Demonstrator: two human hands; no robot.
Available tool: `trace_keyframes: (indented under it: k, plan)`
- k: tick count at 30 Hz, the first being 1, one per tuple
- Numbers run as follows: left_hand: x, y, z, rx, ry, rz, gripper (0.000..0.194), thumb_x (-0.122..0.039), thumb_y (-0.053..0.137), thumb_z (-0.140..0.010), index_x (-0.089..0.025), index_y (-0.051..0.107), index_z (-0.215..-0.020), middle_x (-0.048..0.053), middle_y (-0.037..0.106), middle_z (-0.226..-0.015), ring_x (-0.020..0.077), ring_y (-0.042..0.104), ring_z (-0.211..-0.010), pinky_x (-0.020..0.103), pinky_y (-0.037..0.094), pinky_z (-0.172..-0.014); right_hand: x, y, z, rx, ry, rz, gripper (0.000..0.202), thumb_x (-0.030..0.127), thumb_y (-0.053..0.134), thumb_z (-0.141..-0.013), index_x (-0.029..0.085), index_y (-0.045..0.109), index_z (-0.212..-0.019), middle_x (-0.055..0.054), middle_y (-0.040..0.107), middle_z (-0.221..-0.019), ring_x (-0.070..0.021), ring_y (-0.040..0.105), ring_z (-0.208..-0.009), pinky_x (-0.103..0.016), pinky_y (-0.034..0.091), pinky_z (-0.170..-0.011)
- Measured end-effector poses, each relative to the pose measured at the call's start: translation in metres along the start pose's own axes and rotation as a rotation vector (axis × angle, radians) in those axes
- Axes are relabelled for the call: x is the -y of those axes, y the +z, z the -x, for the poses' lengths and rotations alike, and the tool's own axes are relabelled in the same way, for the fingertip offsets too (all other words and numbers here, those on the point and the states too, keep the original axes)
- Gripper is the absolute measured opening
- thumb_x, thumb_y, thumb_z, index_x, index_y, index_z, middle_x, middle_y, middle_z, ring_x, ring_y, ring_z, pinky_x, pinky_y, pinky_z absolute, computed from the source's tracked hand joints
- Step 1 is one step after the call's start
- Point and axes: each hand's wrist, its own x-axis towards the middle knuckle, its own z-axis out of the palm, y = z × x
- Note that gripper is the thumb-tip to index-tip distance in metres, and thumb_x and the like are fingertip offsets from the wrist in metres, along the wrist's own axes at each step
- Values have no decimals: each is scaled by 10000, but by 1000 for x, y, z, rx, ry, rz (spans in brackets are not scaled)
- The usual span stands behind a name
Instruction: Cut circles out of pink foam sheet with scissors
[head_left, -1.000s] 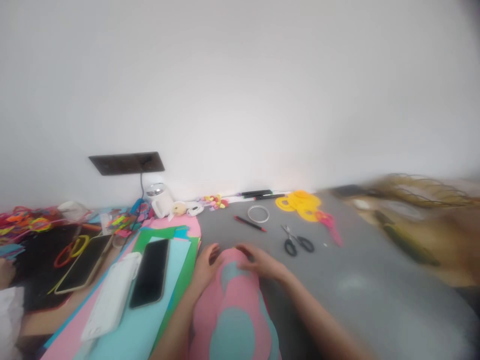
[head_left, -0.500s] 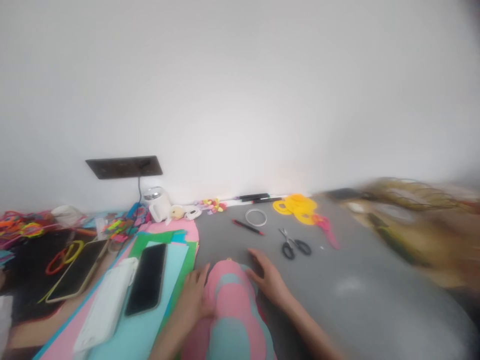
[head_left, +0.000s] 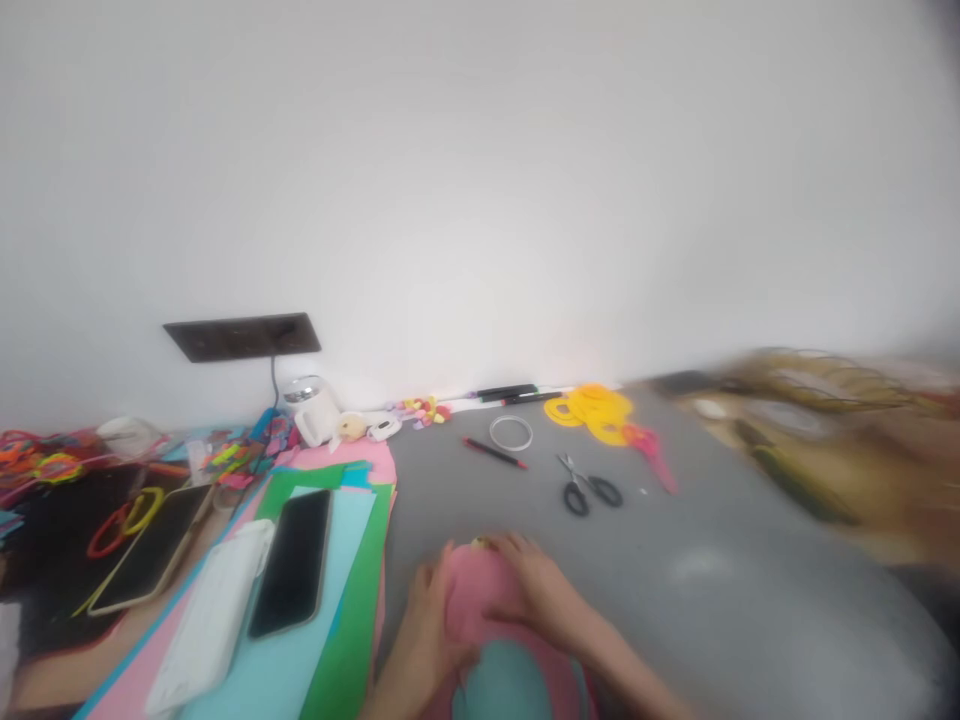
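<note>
At the near edge of the grey table lies a craft piece (head_left: 474, 590) of overlapping rounded pink and teal layers. Whether it is paper or felt I cannot make out. My left hand (head_left: 427, 625) grips its left side, thumb resting across the pink part. From the right, my right hand (head_left: 534, 590) curls over the top pink layer, fingers at its far edge and thumb on its face. The lower end runs out of view. Beyond my hands lie black-handled scissors (head_left: 583, 488), a black and red pen (head_left: 495, 453) and a clear ring (head_left: 511, 433).
Left of my hands, coloured sheets (head_left: 345, 610) carry a dark phone (head_left: 292, 565) and a white slab-like object (head_left: 214, 615). Yellow round pieces (head_left: 596, 410) and a pink strip (head_left: 652, 455) lie near the wall. A wire basket (head_left: 817, 380) stands at right.
The craft piece has shifted right and nearer to me, with its far end now showing mostly pink. Both hands have closed in around it, the right one over its top.
</note>
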Motion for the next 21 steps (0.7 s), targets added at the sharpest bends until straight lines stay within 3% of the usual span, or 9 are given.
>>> trace_keyframes:
  k: [2, 8, 11, 13, 16, 19, 21]
  plan:
    - [10, 3, 0, -39, 28, -21, 952, -176, 619, -552, -154, 253, -1430, 138, 405, -1360, 281, 376, -1245, 370, 318, -1019, -2, 3, 8, 31, -11, -4, 688, 232, 757, -617, 184, 525, -1264, -116, 570, -1222, -289, 496, -1126, -362, 391, -947]
    - [24, 6, -7, -96, 36, -65, 933, -163, 601, -574, -127, 232, -1430, 165, 406, -1380, 279, 364, -1281, 394, 318, -1020, -10, 13, 20, 63, -67, -22, 760, 187, 750, -577, 208, 499, -1294, -95, 521, -1249, -279, 449, -1163, -365, 362, -998]
    - [16, 7, -11, -71, -5, -79, 898, -196, 631, -568, -77, 303, -1395, 191, 444, -1346, 296, 415, -1243, 385, 345, -993, -12, 20, 21, -22, -12, -46, 760, 134, 705, -575, 192, 479, -1299, -114, 447, -1315, -269, 429, -1206, -344, 361, -1005]
    - [7, 10, -10, -15, -56, -65, 904, -170, 674, -499, -118, 385, -1353, 156, 496, -1317, 296, 458, -1205, 368, 356, -984, -15, 23, 19, -75, 60, -78, 780, 126, 676, -585, 174, 433, -1324, -129, 449, -1305, -258, 476, -1173, -333, 392, -971]
    - [-6, 14, -5, 55, 13, -62, 961, -118, 717, -409, -184, 436, -1325, 94, 500, -1334, 291, 449, -1215, 346, 325, -1018, -22, 23, 17, -92, 136, -100, 790, 120, 672, -564, 137, 427, -1315, -142, 506, -1254, -257, 531, -1116, -329, 416, -931]
    - [-8, 17, 3, 86, 24, -51, 935, -143, 715, -445, -183, 425, -1333, 86, 486, -1332, 285, 432, -1211, 335, 327, -1007, -26, 19, 16, -84, 161, -121, 734, 121, 690, -527, 137, 503, -1238, -128, 573, -1199, -260, 548, -1090, -309, 427, -892]
    - [-6, 18, 7, 107, -1, -63, 830, -169, 700, -490, -156, 468, -1286, 97, 512, -1266, 282, 439, -1172, 345, 351, -969, -26, 18, 16, -42, 158, -151, 641, 159, 707, -530, 168, 566, -1155, -76, 646, -1070, -240, 595, -972, -275, 453, -780]
